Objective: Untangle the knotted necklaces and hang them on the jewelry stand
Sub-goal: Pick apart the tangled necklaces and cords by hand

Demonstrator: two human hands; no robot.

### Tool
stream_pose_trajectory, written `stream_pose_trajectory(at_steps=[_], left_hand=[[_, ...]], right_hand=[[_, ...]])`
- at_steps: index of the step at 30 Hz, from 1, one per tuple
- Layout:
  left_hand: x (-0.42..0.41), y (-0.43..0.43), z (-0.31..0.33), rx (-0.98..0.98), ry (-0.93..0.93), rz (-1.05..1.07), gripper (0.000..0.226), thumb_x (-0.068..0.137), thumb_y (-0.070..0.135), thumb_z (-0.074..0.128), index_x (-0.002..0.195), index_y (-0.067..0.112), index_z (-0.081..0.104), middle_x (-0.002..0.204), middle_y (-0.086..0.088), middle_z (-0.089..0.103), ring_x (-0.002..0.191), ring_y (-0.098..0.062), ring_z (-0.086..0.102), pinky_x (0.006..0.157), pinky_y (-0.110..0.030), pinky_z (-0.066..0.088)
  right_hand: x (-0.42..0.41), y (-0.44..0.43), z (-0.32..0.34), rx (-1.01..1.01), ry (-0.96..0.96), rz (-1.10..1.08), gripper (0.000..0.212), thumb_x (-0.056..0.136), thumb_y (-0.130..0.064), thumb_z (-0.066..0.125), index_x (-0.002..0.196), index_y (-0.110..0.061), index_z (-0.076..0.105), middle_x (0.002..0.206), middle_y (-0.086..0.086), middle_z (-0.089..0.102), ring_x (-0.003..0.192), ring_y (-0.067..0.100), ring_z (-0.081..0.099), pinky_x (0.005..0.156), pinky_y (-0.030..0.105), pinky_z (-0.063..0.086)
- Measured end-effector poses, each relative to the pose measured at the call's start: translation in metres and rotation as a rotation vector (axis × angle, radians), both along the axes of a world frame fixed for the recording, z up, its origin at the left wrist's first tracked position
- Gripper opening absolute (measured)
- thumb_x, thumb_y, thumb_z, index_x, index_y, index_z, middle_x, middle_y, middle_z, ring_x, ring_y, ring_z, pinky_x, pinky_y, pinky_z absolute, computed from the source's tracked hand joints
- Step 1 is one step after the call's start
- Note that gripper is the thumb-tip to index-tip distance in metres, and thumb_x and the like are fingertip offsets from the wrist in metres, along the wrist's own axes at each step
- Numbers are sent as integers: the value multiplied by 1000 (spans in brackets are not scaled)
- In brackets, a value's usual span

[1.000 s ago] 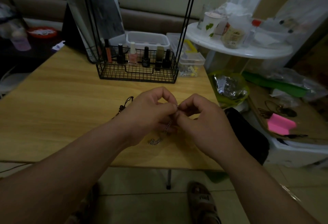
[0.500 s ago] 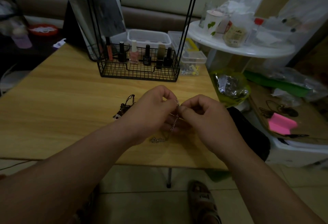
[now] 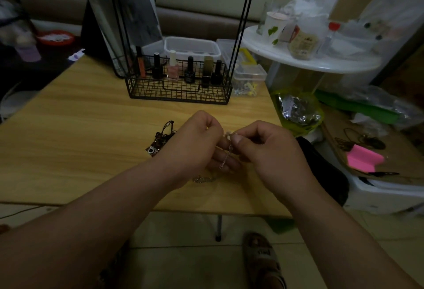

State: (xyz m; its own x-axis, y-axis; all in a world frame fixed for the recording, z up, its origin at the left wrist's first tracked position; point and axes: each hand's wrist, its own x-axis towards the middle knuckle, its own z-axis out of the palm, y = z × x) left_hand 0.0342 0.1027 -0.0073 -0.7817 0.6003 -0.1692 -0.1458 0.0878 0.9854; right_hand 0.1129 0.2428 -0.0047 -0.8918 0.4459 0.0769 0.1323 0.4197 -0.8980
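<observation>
One thin silver chain [image 3: 224,159] is hanging between our two hands above the near part of the wooden table [image 3: 80,128], its lower end pooling on the wood. We are pinching its top with both: our left hand [image 3: 195,144] and our right hand [image 3: 270,153] are curling thumb and fingertips tightly onto the links. Just left of them, a dark corded necklace [image 3: 161,138] is lying bunched on the table. Farther back, the black wire jewelry stand [image 3: 179,91] is standing upright, nail polish bottles [image 3: 189,72] lining its basket.
</observation>
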Motion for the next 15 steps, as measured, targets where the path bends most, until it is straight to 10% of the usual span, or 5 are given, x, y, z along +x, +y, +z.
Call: stream_pose_trajectory(at_steps=[3,9,15], left_hand=[[-2,1,0,10,-27,52,12,108,13,39,112,8,49,90,-21,74,57,-25,66,53,-33,52],[1,5,-2,24,-21,44,13,106,15,40,107,9,51,75,-9,70,45,-12,41,51,-31,33],[-1,1,0,-53,124,36,11,106,17,41,106,11,50,84,-10,75,47,-14,44,45,-27,36]], right_hand=[[-1,3,3,-328,25,22,9,96,-16,67,90,-12,72,90,9,77,95,29,72,91,50,58],[-1,10,10,-993,93,108,5,81,-20,55,82,-15,56,80,6,63,85,26,61,87,41,46],[-2,15,8,-677,-75,91,21,91,-18,65,71,-18,60,63,0,48,73,21,60,81,38,50]])
